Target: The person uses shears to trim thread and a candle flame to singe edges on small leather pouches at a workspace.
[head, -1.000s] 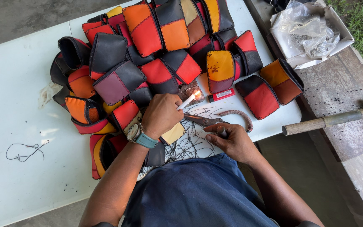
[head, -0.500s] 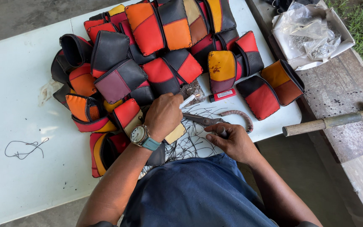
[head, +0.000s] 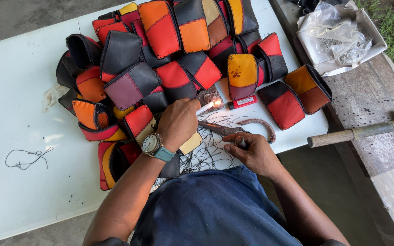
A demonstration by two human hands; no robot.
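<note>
My left hand (head: pixel 178 124), with a wristwatch (head: pixel 152 144), holds a thin white stick whose tip burns with a small flame (head: pixel 216 104). The flame sits next to a dark mottled pouch (head: pixel 209 96). Under that hand lies a tan pouch (head: pixel 190 143). My right hand (head: pixel 251 154) rests at the table's near edge, fingers closed on a handle of large metal scissors (head: pixel 222 130), which lie on loose black threads (head: pixel 206 155). A red lighter (head: pixel 242 102) lies just beyond the flame.
Several red, orange, black and yellow leather pouches (head: pixel 169 50) are heaped on the white table (head: pixel 19 118). A black thread scrap (head: pixel 26 158) lies at the left. On the grey bench at the right lie a hammer (head: pixel 361 132) and a box of plastic bags (head: pixel 340 36).
My left hand has shifted slightly to the right with the burning stick. My right hand stays on the scissors.
</note>
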